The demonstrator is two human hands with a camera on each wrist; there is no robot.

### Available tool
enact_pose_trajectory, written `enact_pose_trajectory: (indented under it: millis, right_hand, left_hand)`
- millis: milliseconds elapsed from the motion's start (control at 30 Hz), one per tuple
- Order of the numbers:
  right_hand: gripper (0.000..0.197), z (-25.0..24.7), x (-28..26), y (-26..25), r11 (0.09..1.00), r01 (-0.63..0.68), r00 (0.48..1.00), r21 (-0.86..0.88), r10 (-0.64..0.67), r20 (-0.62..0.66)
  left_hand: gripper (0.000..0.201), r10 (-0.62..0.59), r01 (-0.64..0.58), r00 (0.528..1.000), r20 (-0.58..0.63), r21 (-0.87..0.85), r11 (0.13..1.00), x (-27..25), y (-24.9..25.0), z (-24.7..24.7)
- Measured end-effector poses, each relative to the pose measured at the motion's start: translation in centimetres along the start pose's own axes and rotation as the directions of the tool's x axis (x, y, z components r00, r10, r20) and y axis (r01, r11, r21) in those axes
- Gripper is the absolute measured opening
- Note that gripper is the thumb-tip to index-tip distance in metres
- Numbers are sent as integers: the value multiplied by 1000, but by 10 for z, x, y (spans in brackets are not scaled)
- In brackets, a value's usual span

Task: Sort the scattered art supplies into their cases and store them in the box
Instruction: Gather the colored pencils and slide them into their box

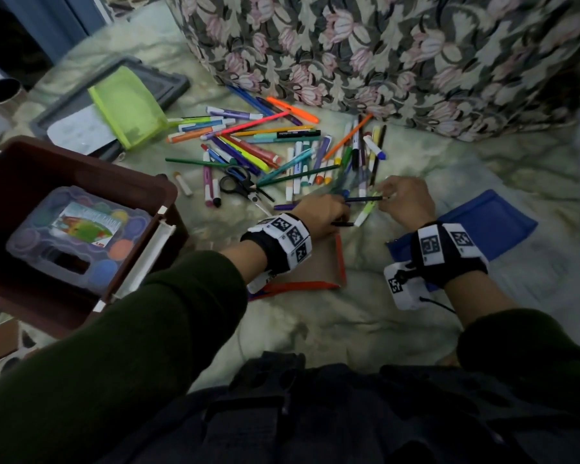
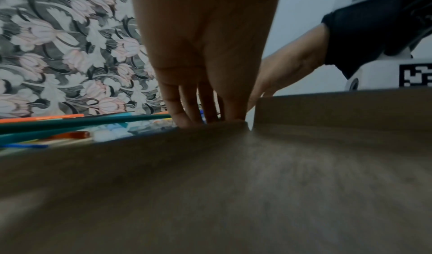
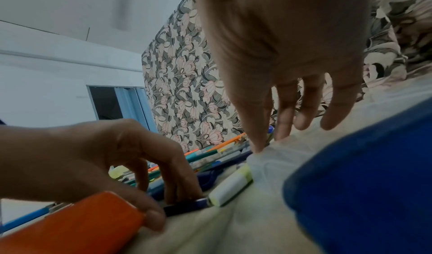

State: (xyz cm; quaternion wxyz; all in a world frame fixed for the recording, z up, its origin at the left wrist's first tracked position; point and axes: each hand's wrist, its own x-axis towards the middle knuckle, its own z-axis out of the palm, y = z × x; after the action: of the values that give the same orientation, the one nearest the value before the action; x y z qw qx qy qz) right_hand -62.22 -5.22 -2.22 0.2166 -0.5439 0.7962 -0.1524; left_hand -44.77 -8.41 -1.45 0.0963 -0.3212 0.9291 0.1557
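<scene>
Fig.: left hand (image 1: 318, 214) pinches dark pencil (image 1: 344, 224); right hand (image 1: 404, 200) pinches another pencil (image 1: 364, 198), both at near edge of supplies pile (image 1: 275, 149). Brown box (image 1: 64, 169) sits left w/ paint set (image 1: 77, 236) inside.

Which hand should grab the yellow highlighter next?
Probably the right hand: the yellow highlighter lies just beside its fingertips, and the blue case is on that side. The left hand already pinches a dark pencil.

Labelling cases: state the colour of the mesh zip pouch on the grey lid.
Lime green mesh zip pouch; head view.
</scene>
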Motion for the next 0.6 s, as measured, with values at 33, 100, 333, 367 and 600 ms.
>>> enact_pose_trajectory:
  millis: [33,100,333,367,600]
  right_hand:
    - [29,1,0,0,1000,1,1000,-14,0,14]
    - [33,3,2,0,997,16,998,-71,-11,63]
    - [23,-3,4,-7,973,114,993,200,-117,8]
    - [25,-9,3,-10,940,142,989,310,-146,-12]
    - [15,-52,-22,-59,612,269,958,744,-251,-140]
  left_hand:
    - [28,9,-9,1000,5,16,1000,2,1,0]
    - [27,15,-16,1000,11,25,1000,4,3,-1]
    - [31,5,-49,975,-221,-196,979,-11,0,-19]
    - [28,-12,-64,956,-293,-249,966,-15,-1,-24]
    - [38,-352,-183,747,-564,-683,707,-63,-19,-65]
